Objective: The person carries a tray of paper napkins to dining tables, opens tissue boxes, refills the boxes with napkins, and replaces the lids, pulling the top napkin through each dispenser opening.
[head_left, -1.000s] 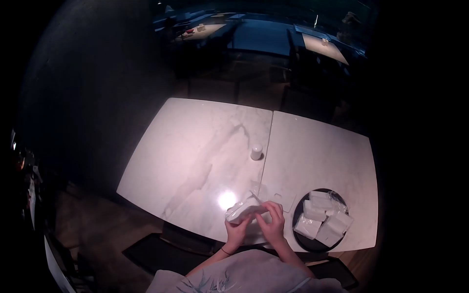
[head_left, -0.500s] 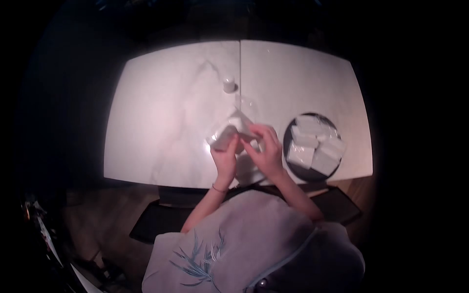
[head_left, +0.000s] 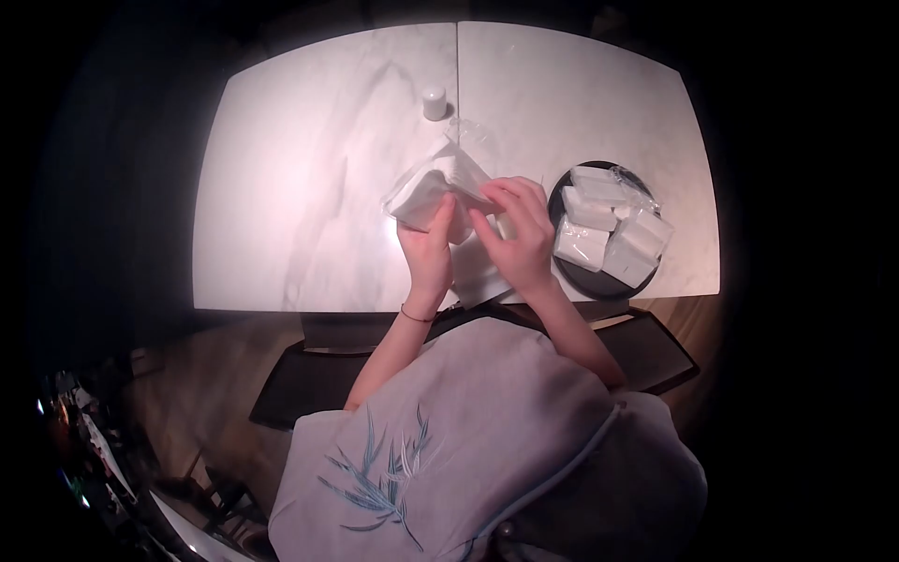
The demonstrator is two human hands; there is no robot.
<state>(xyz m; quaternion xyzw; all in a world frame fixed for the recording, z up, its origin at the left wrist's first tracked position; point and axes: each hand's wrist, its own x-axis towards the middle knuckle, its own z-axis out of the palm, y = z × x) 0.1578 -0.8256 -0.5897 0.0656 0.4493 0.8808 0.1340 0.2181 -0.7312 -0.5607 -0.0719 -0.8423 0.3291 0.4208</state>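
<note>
My left hand (head_left: 428, 251) grips a pack of white folded napkins (head_left: 436, 180) from below, its thumb pressed on the near side. The pack is in clear plastic film and is tilted above the table. My right hand (head_left: 521, 229) is at the pack's right corner, thumb and fingers around its edge. Beneath the hands, a white flat piece (head_left: 478, 272) lies near the table's front edge, partly hidden. Clear film (head_left: 473, 134) shows just beyond the pack.
A small white cylinder (head_left: 434, 104) stands on the marbled table (head_left: 290, 187) beyond my hands. On the right, a round black tray (head_left: 592, 283) holds several white packs (head_left: 582, 245) in clear film. A seam runs across the table. Dark chair parts (head_left: 646, 351) sit below the front edge.
The whole view has shifted, so the table and hands appear higher. My right fingers have opened slightly and moved a little apart from my left thumb. The pack stays in my hands.
</note>
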